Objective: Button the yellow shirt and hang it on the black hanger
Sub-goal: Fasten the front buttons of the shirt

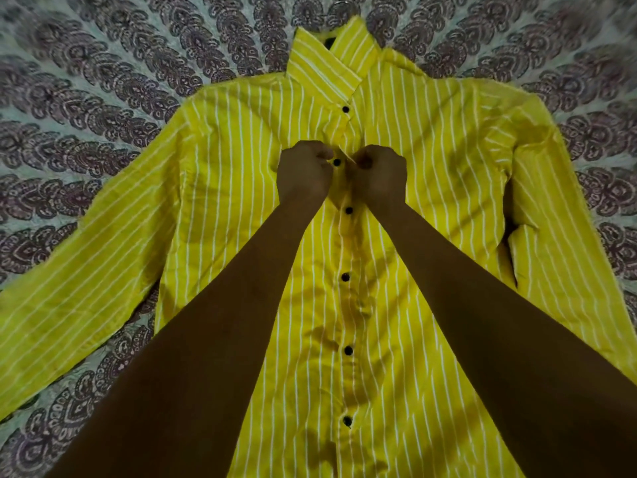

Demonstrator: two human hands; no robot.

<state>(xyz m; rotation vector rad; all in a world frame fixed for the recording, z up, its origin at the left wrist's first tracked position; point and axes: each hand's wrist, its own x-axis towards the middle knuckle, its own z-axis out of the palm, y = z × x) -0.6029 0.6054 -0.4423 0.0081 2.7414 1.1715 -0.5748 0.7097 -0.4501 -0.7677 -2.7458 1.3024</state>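
A yellow shirt [241,188] with thin white stripes lies flat, front up, collar at the far end. Black buttons run down its placket; several below my hands look fastened, and one [345,109] sits under the collar. My left hand [303,172] and my right hand [379,174] pinch the placket on either side of a black button [336,162] at chest height, fingers curled on the cloth. Both forearms stretch up over the lower shirt. No black hanger is in view.
The shirt rests on a bedsheet [103,63] printed with grey and purple paisley rings on pale green. The left sleeve [69,288] spreads out toward the near left. The right sleeve [551,236] is folded down along the shirt's right side.
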